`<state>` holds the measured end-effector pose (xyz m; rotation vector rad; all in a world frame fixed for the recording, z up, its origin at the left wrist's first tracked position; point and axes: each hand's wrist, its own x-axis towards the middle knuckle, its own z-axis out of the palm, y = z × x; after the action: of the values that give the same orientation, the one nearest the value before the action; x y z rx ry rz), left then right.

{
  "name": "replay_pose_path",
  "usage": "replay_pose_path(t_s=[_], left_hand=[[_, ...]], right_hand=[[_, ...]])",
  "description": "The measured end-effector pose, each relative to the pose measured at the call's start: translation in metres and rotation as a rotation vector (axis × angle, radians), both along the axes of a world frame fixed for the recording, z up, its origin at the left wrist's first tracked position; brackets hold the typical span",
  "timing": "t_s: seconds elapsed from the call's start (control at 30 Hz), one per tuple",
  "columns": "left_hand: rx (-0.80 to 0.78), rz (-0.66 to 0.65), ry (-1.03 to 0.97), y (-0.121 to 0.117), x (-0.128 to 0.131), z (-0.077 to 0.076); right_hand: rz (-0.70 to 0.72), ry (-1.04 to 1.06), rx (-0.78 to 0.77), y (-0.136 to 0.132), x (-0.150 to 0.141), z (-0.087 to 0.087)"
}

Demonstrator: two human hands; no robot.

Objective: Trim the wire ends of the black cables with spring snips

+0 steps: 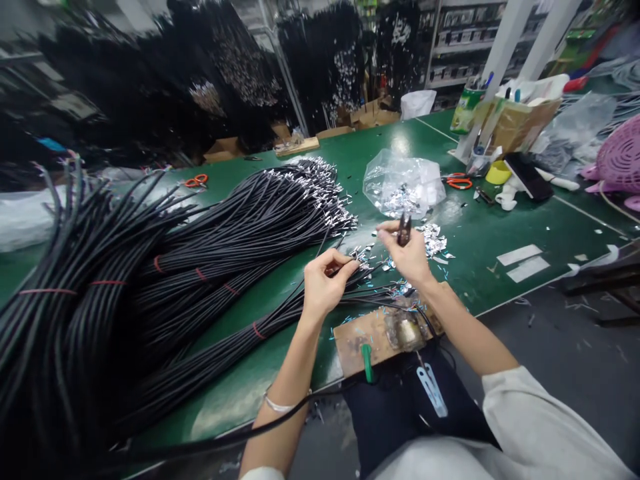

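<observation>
My left hand [325, 281] is closed in a pinch around the end of a black cable, its tip mostly hidden by the fingers. My right hand [411, 257] is wrapped round a pair of wire cutters [405, 232], whose dark jaws point up and stand slightly apart. Several loose black cables [283, 313], tied with a red band, run under my left hand to stripped ends. White and blue scraps [433, 241] lie beside my right hand. Just below both hands is a wooden board [357, 340] with a small metal device [404, 332] on it.
Large bundles of black cables [240, 230] with white ends cover the left of the green table [520, 220]. Behind my right hand sits a clear plastic bag [404, 180] with scraps. Orange-handled scissors [459, 181], a phone [527, 176] and a pink basket [617, 160] are at the right.
</observation>
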<state>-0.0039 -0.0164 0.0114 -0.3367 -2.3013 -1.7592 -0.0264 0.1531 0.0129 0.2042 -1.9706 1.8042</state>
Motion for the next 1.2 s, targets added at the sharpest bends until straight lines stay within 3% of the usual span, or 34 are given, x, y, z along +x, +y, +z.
replay_pose_path(t_s=[0.1, 0.23, 0.4, 0.6, 0.7, 0.8, 0.93, 1.0, 1.07, 1.2], left_hand=[[0.05, -0.013, -0.003, -0.002, -0.001, 0.003], [0.087, -0.001, -0.005, -0.003, 0.0, 0.005], [0.098, -0.004, -0.013, -0.004, 0.001, 0.006], [0.037, -0.016, -0.025, -0.003, 0.004, 0.008], [-0.017, -0.003, -0.016, -0.002, 0.004, 0.008], [-0.083, -0.011, -0.007, -0.003, 0.003, 0.007], [-0.115, -0.087, -0.031, -0.007, 0.0, 0.004], [-0.087, -0.152, -0.089, -0.008, -0.001, 0.003], [-0.048, -0.212, -0.17, -0.008, -0.002, 0.002], [0.051, -0.263, -0.301, -0.006, 0.0, 0.004]], right_hand=[[0.262, -0.155, -0.248, -0.009, 0.003, -0.002], [0.409, -0.247, -0.437, -0.013, 0.007, 0.001], [0.444, -0.255, -0.418, -0.01, 0.008, 0.004], [0.343, -0.179, -0.075, -0.012, 0.009, -0.001], [0.32, -0.159, -0.002, -0.012, 0.009, -0.001], [0.358, -0.232, -0.103, -0.013, 0.009, 0.0], [0.607, -0.463, -0.337, -0.016, 0.007, -0.003], [0.667, -0.483, -0.327, -0.017, 0.008, -0.004], [0.563, -0.342, -0.191, -0.017, 0.009, -0.004], [0.144, 0.099, 0.203, -0.014, 0.014, 0.002]])
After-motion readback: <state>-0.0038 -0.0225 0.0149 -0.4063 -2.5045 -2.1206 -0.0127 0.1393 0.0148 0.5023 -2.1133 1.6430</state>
